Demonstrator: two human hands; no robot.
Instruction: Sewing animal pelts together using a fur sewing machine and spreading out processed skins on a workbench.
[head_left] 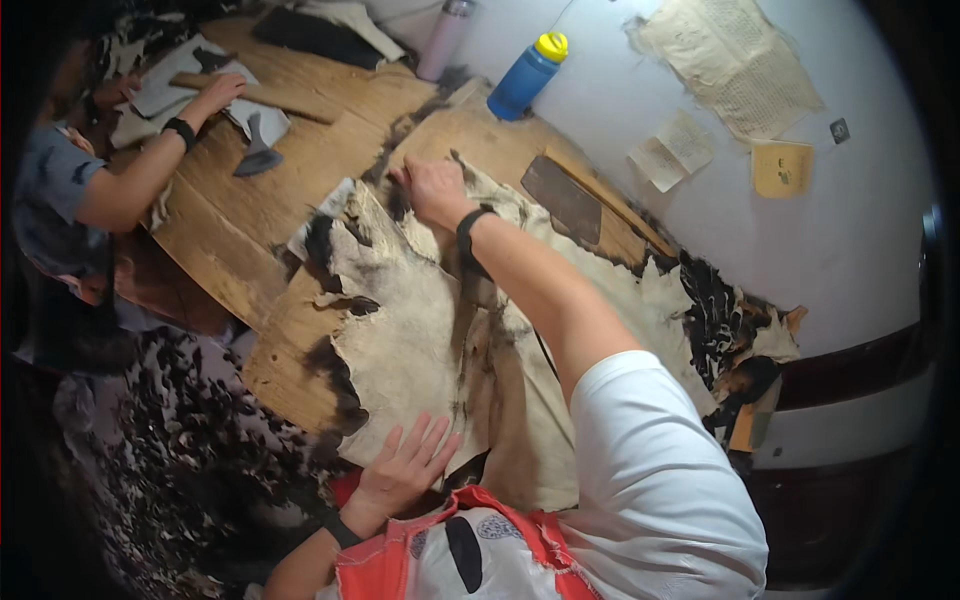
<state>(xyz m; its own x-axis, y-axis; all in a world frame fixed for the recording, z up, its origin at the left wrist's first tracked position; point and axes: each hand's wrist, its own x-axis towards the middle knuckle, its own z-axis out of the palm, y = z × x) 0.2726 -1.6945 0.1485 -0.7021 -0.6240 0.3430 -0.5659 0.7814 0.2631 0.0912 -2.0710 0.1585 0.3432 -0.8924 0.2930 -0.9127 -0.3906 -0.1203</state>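
A pale animal hide (395,290) with dark fur along its ragged edges lies spread and partly folded on a wooden table (285,375). My right arm reaches across it, and my right hand (432,190) is closed on the hide's far end; the fingertips are partly hidden. Close to my body, my left hand (408,470) rests flat on the near edge of the hide with its fingers spread. A raised fold runs lengthwise down the middle of the hide, between the hands.
A dark flat slab (563,198) lies by the wall beside a wooden strip (612,205). Behind stand a blue bottle (524,82) and a pink flask (445,40). At left, a co-worker's hand (222,92) is on a wooden board (290,102), near a dark blade (257,158). Fur scraps (190,450) cover the lower left.
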